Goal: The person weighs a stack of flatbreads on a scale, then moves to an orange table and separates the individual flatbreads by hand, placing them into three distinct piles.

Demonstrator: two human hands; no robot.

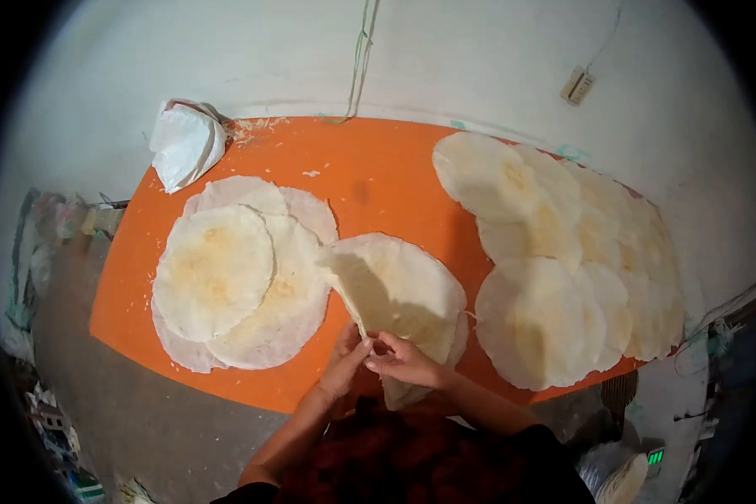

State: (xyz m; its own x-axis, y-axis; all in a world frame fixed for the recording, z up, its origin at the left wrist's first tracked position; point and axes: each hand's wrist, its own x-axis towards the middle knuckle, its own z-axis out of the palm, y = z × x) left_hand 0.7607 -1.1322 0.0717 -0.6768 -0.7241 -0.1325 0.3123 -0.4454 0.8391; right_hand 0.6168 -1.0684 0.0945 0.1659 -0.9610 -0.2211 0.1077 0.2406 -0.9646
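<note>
Because the middle sheet [395,281] looks thin, its lifted left edge could tear if my hands pull unevenly against each other. My left hand [343,365] pinches that edge, thumb and fingers closed on it. My right hand [405,363] is just beside, fingers half bent; I cannot tell whether its fingertips grip the sheet too. The sheet lies at the near side of the orange worktop [386,160], between the left pile [214,273] and the overlapping rows [529,319] on the right. Its near part seems to reach the worktop's rim, so a careless tug could drag it over. Swinging it left might catch the pile's edges and shift those rounds.
</note>
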